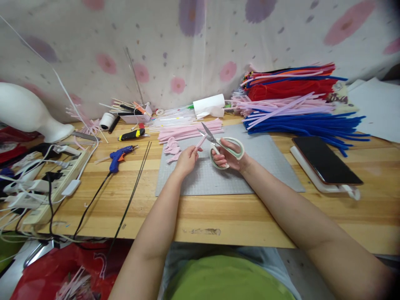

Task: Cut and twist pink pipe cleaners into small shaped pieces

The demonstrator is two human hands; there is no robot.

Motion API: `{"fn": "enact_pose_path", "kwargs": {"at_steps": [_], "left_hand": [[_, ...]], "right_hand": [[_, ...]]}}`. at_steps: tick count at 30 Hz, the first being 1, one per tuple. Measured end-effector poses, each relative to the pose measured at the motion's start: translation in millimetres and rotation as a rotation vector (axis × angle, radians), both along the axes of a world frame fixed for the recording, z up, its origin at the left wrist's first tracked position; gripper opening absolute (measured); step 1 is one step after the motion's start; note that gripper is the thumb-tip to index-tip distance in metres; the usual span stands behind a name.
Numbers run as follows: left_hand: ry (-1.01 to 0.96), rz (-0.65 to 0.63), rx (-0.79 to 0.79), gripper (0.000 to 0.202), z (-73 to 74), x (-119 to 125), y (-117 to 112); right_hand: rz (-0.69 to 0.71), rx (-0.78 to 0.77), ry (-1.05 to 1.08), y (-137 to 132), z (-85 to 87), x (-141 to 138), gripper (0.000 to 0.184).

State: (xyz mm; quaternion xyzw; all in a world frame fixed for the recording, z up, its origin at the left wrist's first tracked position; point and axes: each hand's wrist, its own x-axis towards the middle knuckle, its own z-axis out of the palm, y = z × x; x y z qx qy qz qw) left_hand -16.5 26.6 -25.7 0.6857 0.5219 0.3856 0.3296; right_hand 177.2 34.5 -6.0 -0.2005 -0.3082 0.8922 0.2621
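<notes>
Open scissors [213, 141] at a pink pipe cleaner [201, 143]

Our left grip [186, 161] pinches the pink pipe cleaner tightly above the gray cutting mat [265, 166]. Our right grip [230, 157] curls around the scissors' handles [239, 149], blades [208, 131] parted by the stem's tip. Folded pink pieces [172, 146] lie beside our left grip, a pink bundle [187, 131] behind. Farther out on our wooden table [237, 225] we see a blue glue gun [118, 157] and a smartphone [326, 160].
</notes>
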Motion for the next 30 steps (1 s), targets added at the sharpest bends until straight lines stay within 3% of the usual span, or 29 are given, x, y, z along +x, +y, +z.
{"fn": "enact_pose_path", "kwargs": {"at_steps": [6, 14, 17, 23, 26, 30], "left_hand": [[0.208, 0.093, -0.005, 0.024, 5.3, -3, -3], [0.519, -0.054, 0.247, 0.018, 10.1, 22, -14], [0.567, -0.032, 0.29, 0.03, 21.5, 20, -1], [0.913, 0.169, 0.178, 0.024, 47.5, 1, 52], [1.093, 0.159, 0.12, 0.028, 44.6, -6, 70], [1.222, 0.081, 0.109, 0.035, 35.2, -7, 73]], "right_hand": [[-0.231, 0.008, 0.031, 17, -4.2, 22, 0.034], [-0.444, -0.014, 0.143, 29, -18.3, 41, 0.03], [-0.486, -0.034, 0.104, 27, -15.6, 39, 0.028], [-0.548, -0.035, 0.038, 24, -14.5, 31, 0.025], [-0.565, -0.047, 0.027, 25, -16.9, 30, 0.024], [-0.588, -0.037, 0.021, 26, -19.3, 30, 0.025]]}}
